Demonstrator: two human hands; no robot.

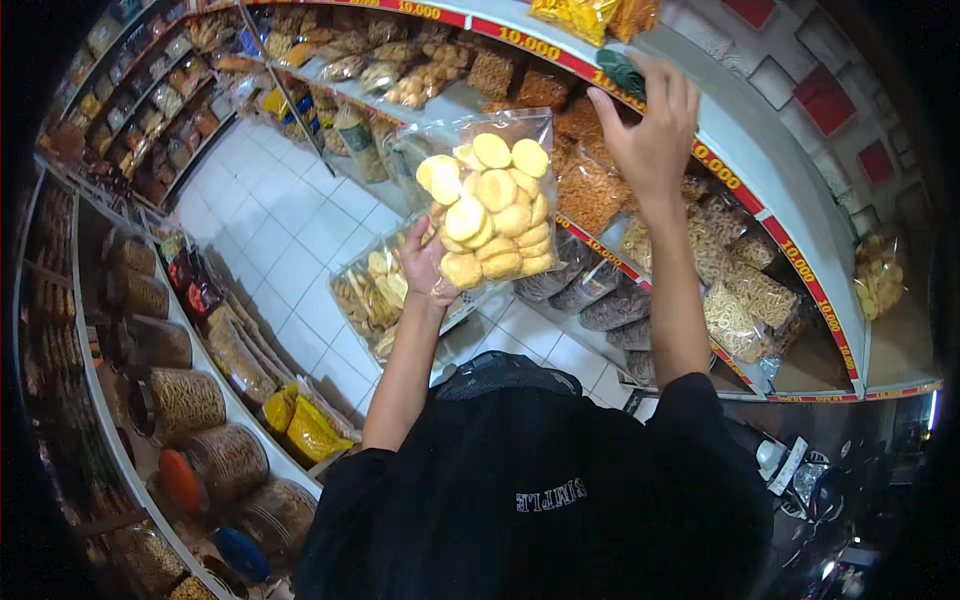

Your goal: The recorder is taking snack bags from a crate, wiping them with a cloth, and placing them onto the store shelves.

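Note:
My left hand (426,266) supports a clear plastic bag of round yellow cookies (499,214) from its lower left side, in front of my chest. My right hand (656,124) is raised at the red-edged upper shelf, its thumb and fingers spread around a dark green object (622,73) on the shelf edge; whether it touches this object I cannot tell. Beneath the bag and my left wrist, a container of bagged snacks (367,300) is partly hidden.
Shelves with red price strips (517,41) curve across the top and right, holding bagged snacks (592,191). Large jars (187,394) line the left shelf. Yellow bags (315,431) lie low at left, beside the white tiled floor (255,225). A motorcycle (810,480) stands at lower right.

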